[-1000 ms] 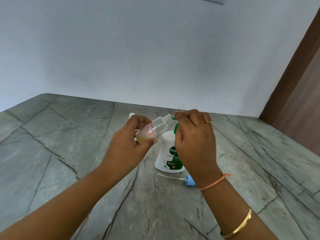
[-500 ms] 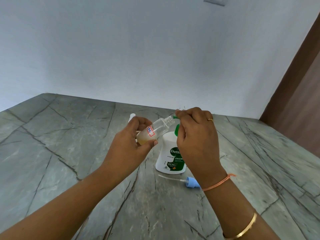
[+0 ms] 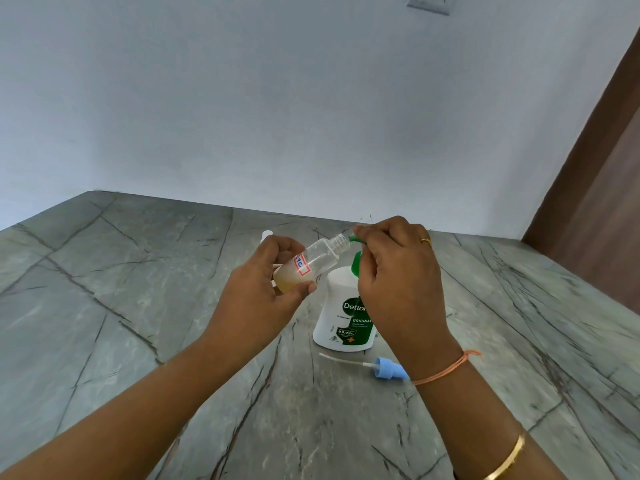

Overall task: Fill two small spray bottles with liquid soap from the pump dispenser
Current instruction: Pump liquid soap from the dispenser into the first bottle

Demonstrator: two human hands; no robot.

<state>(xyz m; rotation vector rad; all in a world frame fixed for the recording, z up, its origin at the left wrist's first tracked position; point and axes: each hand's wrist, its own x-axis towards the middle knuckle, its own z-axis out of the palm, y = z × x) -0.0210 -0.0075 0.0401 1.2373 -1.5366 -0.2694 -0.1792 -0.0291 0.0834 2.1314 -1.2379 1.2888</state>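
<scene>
My left hand point(image 3: 263, 289) grips a small clear spray bottle point(image 3: 313, 263), tilted with its open neck up and to the right at the green pump nozzle. Amber soap fills its lower part, and it carries a red-edged label. My right hand point(image 3: 398, 282) has its fingers curled over the green pump head point(image 3: 356, 252) of the white soap dispenser point(image 3: 341, 320), which stands on the table. A blue spray cap with its dip tube point(image 3: 384, 368) lies on the table in front of the dispenser. A second small bottle's white top point(image 3: 266, 234) peeks out behind my left hand.
The grey marbled table point(image 3: 138, 306) runs back to a pale wall. A brown door or panel point(image 3: 595, 202) stands at the right.
Both hands and the bottle hold almost the same place at the pump nozzle. The soap level in the tilted bottle looks much the same.
</scene>
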